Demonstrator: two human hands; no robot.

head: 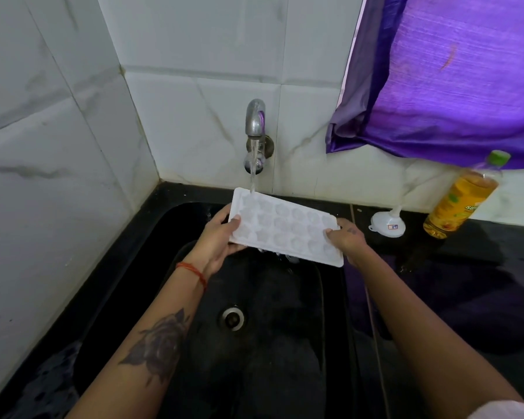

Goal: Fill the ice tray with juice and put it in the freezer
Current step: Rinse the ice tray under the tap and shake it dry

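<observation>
Two hands grip the tray (285,226) over the sink (152,237): left hand (217,241) at nine o'clock, right hand (347,238) at three; tap (255,120) water strikes its twelve-o'clock corner; bottle (463,198) stands at two.

Over the black sink basin (254,358) the near half lies open down to the round metal drain (232,319). At the far side, the white plastic ice tray (285,228), gripped at its ends by the left hand (217,241) and right hand (347,237), spans the basin under the curved metal tap (255,122) and its running stream. The white tiled wall (52,146) closes the left. On the black bench (481,267) to the right, a white plastic funnel (387,222) and a yellow bottle with a green cap (463,198) stand at the far edge, beneath a hanging purple cloth (454,74); the bench's near part is free.
</observation>
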